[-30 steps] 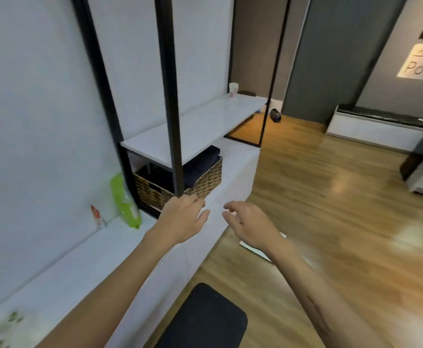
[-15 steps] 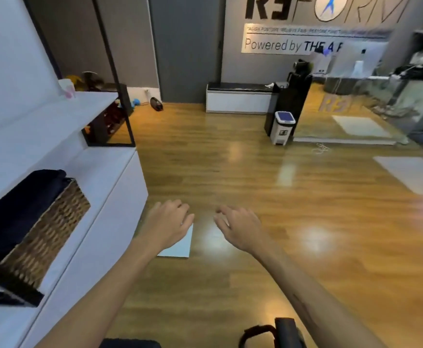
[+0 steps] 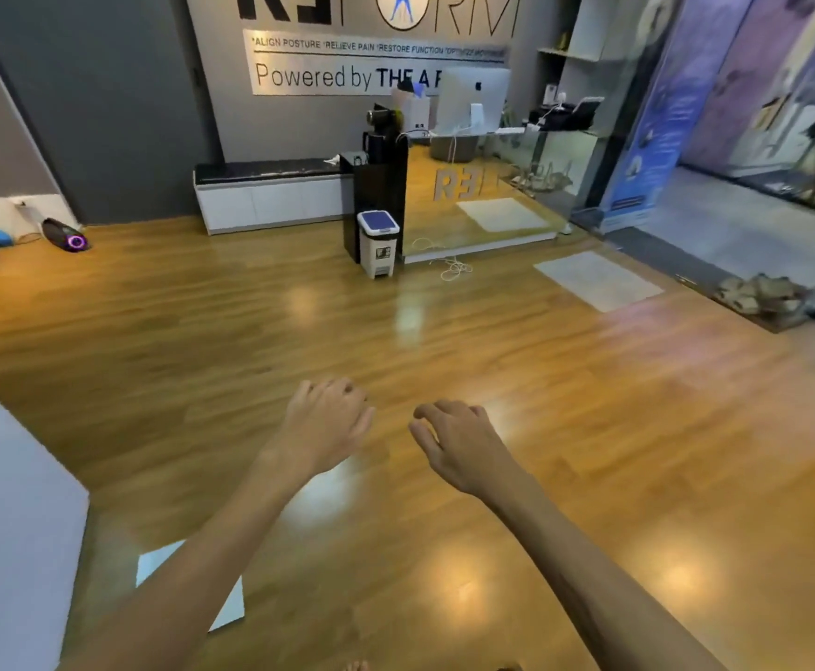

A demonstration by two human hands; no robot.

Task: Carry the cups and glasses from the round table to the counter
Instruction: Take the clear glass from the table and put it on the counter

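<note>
My left hand (image 3: 326, 425) and my right hand (image 3: 461, 443) are stretched out side by side over the wooden floor, palms down, fingers loosely curled. Neither hand holds anything. No cup, glass or round table shows in this view. A glass-fronted reception counter (image 3: 492, 196) with a monitor on it stands at the far side of the room.
A white low cabinet (image 3: 13, 515) fills the left edge. A white sheet (image 3: 231, 602) lies on the floor below my left arm. A small pedal bin (image 3: 378, 244) and a black stand (image 3: 381, 196) sit by the counter. A loose cable (image 3: 451, 268) and a grey mat (image 3: 596, 278) lie on the floor.
My view has swung right, away from the white shelf unit with the wicker basket and the cup, to the open floor and the reception counter. Both hands stay empty in front of me.
</note>
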